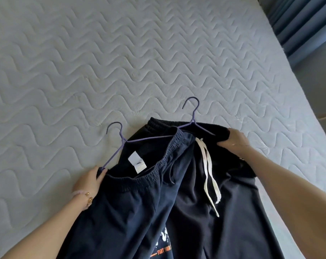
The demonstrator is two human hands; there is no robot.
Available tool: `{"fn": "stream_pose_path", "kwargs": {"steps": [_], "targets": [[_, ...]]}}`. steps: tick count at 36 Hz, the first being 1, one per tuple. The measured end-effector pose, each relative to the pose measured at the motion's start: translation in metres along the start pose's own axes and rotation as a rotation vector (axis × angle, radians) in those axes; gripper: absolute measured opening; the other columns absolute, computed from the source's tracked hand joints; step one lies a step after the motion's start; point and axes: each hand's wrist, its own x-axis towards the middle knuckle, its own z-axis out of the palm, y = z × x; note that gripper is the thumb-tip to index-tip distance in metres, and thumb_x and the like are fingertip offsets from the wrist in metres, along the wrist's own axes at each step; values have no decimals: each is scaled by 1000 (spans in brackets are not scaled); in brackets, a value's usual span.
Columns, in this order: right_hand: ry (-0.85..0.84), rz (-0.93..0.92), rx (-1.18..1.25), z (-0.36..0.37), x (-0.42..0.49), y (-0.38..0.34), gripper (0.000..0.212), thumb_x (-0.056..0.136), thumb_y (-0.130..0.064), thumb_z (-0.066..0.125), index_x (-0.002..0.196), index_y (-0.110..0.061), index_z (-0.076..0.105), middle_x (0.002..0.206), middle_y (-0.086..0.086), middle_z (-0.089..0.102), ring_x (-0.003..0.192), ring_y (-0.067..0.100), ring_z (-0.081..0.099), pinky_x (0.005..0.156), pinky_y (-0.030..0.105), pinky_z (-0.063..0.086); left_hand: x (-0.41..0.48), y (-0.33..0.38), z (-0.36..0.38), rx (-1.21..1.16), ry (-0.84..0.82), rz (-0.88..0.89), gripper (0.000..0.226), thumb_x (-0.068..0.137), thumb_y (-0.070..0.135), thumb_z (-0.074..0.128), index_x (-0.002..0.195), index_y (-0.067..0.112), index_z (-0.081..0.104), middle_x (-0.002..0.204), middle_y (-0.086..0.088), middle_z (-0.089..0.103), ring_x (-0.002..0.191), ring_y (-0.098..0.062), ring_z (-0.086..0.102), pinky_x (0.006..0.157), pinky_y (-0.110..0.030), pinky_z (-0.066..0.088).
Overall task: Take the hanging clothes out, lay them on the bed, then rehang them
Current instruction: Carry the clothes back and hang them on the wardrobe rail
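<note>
Bed (83,53): grey quilted mattress, wave stitching. Two dark garments lie at its near edge, waistbands away from the person.

Navy garment (132,202) overlaps the black garment (233,202). Orange print (163,249) low down reads "FIGHT YOUR", the rest cut off.

Left hand (89,181): fingers curled round the arm end of the left hanger (123,140), at the navy waistband.

Right hand (236,141): fingers grip the black waistband's corner, near the right hanger (193,119).

White drawstring (208,171) trails between the hands.

White label (137,162): writing unreadable.
</note>
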Motion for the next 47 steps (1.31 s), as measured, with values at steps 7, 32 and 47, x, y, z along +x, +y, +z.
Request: {"fn": "stream_pose_path", "kwargs": {"steps": [7,32,47], "targets": [[-277,-42,354,-60,-95,-18,28,74,-21,77,100,-21,69,91,0,70,80,12,65,71,23,51,-80,11,-57,-152,30,-84,24,93,43,46,92,21,57,79,-11,64,69,-30,57,63,-33,48],[-389,-422,899,-168,-427,-83,25,77,-18,71,99,-7,70,88,15,75,81,31,73,77,43,58,-465,28,-314,-647,700,-96,25,82,44,63,73,23,54,76,3,56,79,-27,52,73,-39,45],[-558,-810,902,-184,-556,-78,22,85,-25,65,93,-5,70,77,12,73,71,29,70,68,35,54,-704,-40,-288,-786,1250,-331,19,80,40,68,75,23,60,85,-3,65,93,-32,60,85,-46,47]]}}
